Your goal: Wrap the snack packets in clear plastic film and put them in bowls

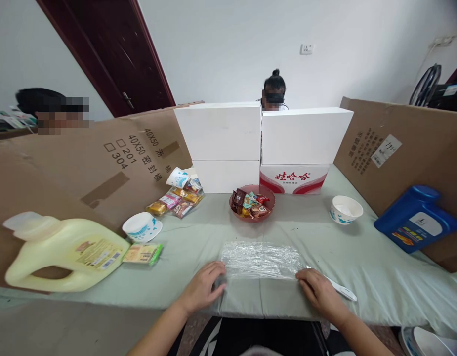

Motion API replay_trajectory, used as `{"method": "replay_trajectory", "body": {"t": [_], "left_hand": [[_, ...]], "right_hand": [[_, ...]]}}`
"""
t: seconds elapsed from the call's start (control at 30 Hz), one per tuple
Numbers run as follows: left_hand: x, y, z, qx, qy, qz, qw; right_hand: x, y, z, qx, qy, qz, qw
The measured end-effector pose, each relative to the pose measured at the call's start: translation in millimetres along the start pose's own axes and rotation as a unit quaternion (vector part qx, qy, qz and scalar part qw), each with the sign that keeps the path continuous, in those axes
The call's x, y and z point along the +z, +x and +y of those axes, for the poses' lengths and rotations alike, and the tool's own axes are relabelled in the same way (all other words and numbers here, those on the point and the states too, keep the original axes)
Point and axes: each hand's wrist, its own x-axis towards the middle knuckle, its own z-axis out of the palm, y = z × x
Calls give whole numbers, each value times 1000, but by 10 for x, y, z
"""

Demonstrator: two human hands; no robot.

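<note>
Cloth-covered bench with clear film at six o'clock, bowl at twelve. Left hand, at the film's eight, has thumb and fingers apart; right hand, at four, touches it, grip unclear. Gentle, even tension should prevent creasing.

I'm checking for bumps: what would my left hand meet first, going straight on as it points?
The left hand would likely meet the plastic first, right ahead; they may already touch.
</note>
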Motion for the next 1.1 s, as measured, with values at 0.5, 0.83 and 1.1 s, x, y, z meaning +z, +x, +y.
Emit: {"method": "replay_trajectory", "body": {"t": [0.5,0.83,1.1], "left_hand": [[70,212,3,-167,18,6,986],[258,539,-15,-263,177,-40,947],[294,637,-15,-280,216,-45,934]], "right_hand": [[68,192,66,99,-38,-17,994],[217,603,1,214,-207,-24,954],[323,609,19,200,-259,-15,945]]}}
